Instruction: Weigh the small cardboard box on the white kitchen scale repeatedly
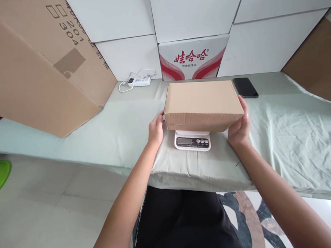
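Note:
A brown cardboard box (204, 100) is over a small white kitchen scale (193, 146), covering most of its platform. Whether the box rests on the platform or is held just above it, I cannot tell. My left hand (156, 131) is at the box's left end, fingers partly hidden behind it. At the right end my right hand (240, 126) grips the box, fingers along the side and the palm near its lower corner. The scale's display looks blank, with several round buttons beside it.
A pale green cloth (122, 129) covers the table. Behind stand white boxes and a red-and-white printed carton (192, 59). A black phone (245, 87) lies back right, a white power strip with cable (139, 81) back left. A large cardboard carton (50, 70) leans in at left.

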Action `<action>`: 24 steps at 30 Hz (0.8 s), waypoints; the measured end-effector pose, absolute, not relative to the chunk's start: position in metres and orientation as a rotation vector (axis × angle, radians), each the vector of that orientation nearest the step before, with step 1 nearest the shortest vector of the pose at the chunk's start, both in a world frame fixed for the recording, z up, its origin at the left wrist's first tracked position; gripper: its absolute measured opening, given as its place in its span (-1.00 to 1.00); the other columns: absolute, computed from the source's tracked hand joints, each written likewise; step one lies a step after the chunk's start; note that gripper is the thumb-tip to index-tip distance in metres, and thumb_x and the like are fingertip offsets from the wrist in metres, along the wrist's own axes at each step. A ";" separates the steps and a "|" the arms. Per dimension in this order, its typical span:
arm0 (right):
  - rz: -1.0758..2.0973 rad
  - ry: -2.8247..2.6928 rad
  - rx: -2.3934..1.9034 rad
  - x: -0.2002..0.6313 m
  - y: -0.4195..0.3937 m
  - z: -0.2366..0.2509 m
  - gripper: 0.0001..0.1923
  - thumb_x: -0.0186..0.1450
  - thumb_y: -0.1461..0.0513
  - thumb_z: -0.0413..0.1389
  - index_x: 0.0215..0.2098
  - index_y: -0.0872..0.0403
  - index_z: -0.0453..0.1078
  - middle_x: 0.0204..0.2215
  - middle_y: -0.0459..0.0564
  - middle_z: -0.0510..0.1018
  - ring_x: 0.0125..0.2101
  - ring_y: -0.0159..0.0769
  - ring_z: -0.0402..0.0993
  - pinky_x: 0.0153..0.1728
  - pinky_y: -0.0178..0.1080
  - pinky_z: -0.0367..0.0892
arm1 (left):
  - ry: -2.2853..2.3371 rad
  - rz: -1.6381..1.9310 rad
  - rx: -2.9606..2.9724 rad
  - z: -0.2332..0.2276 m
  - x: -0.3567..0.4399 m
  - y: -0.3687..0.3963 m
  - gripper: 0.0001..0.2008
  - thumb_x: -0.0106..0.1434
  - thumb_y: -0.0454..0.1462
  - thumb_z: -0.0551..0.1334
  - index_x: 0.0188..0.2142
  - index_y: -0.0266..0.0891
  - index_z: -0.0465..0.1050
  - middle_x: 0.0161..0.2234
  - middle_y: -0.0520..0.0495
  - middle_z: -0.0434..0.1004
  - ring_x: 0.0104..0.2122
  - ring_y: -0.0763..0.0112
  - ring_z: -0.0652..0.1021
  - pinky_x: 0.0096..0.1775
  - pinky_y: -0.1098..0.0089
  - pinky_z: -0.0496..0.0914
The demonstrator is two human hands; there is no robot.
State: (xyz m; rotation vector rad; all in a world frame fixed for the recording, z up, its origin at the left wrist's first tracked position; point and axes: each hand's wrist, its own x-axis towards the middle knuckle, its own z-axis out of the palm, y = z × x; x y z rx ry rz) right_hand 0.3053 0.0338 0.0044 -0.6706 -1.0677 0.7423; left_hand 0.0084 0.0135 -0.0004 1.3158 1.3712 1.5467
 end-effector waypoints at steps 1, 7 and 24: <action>0.754 -1.025 -0.669 0.305 0.035 0.005 -0.35 0.46 -0.21 0.06 0.35 -0.12 0.48 0.13 0.02 0.68 0.38 -0.02 0.48 0.56 0.08 0.21 | 1.360 1.578 1.251 -0.001 0.009 0.014 -0.55 0.48 0.14 0.16 -0.09 -0.10 0.65 0.09 -0.17 0.79 0.20 0.08 0.71 0.09 0.20 0.61; 0.799 -0.854 -0.800 0.315 0.052 -0.002 -0.34 0.40 -0.24 0.07 0.32 -0.16 0.47 0.02 0.00 0.67 0.13 -0.09 0.61 0.24 0.03 0.50 | 1.401 1.717 1.081 0.004 0.009 0.015 -0.55 0.45 0.13 0.21 -0.11 -0.14 0.66 -0.06 -0.22 0.83 0.05 0.10 0.78 -0.07 0.25 0.58; 0.716 -0.848 -0.868 0.316 0.042 0.015 -0.43 0.33 -0.25 0.17 0.02 -0.05 0.59 -0.15 -0.03 0.62 -0.13 -0.19 0.56 -0.10 -0.15 0.43 | 1.508 1.745 1.251 0.017 0.007 0.005 -0.37 0.46 0.12 0.24 -0.56 -0.10 -0.01 -0.54 0.12 -0.08 -0.49 0.42 0.06 -0.39 0.29 0.03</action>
